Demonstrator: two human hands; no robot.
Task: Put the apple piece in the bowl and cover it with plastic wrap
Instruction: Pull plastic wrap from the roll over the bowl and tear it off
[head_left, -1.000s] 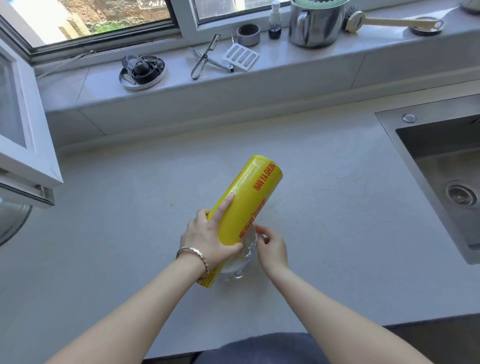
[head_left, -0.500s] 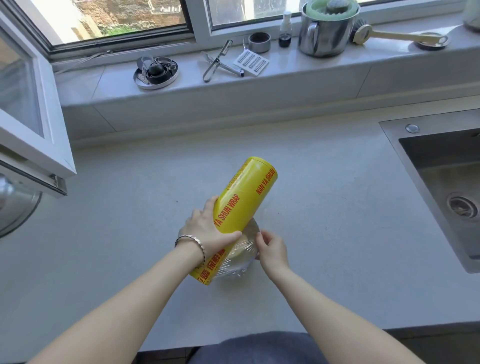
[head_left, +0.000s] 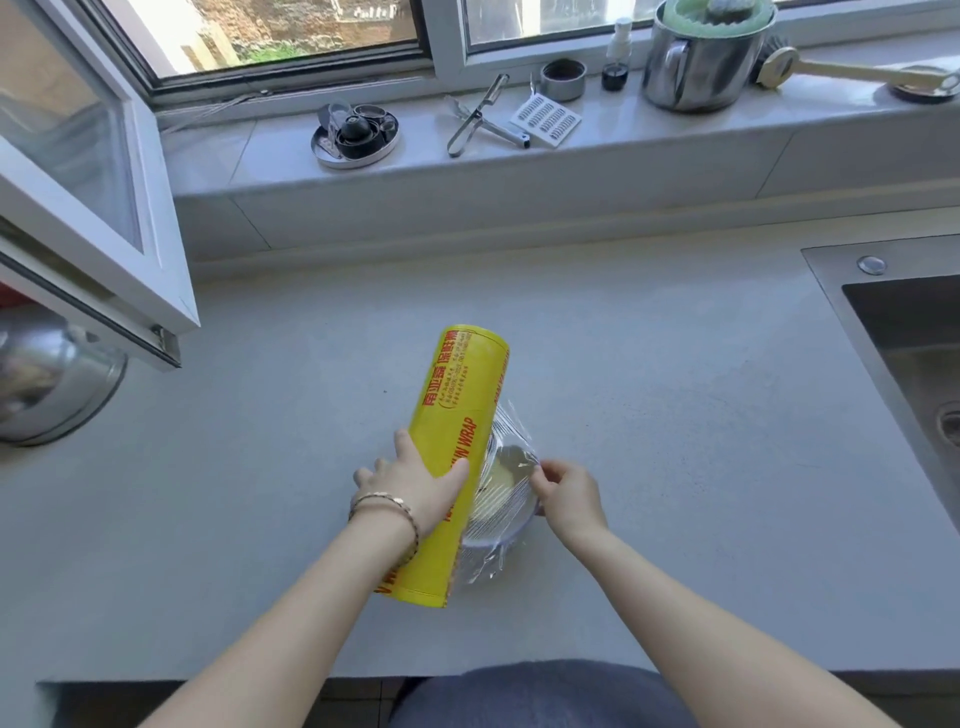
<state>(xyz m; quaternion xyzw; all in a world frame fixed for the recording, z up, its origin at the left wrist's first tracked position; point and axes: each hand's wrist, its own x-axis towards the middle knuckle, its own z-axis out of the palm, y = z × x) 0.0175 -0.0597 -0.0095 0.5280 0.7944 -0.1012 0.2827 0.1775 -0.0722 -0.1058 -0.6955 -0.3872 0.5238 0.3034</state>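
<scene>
A yellow plastic wrap roll (head_left: 457, 426) with red lettering lies slanted over the left side of a small clear bowl (head_left: 511, 538) on the grey counter. My left hand (head_left: 410, 488), with a bracelet on the wrist, grips the roll's middle. Clear plastic film (head_left: 511, 441) stretches from the roll across the bowl. My right hand (head_left: 563, 493) pinches the film's edge at the bowl's right rim. A pale apple piece (head_left: 501, 475) shows dimly through the film inside the bowl.
A steel sink (head_left: 904, 353) is set into the counter at right. An open window sash (head_left: 104, 218) juts out at left above a metal pot lid (head_left: 47, 384). The sill holds a steel pot (head_left: 698, 65), peelers (head_left: 480, 117), a tin (head_left: 356, 132) and a brush (head_left: 852, 70).
The roll has turned more upright and shifted left off the bowl. Film is now drawn out over the bowl, and my right hand has moved to its edge at the right rim.
</scene>
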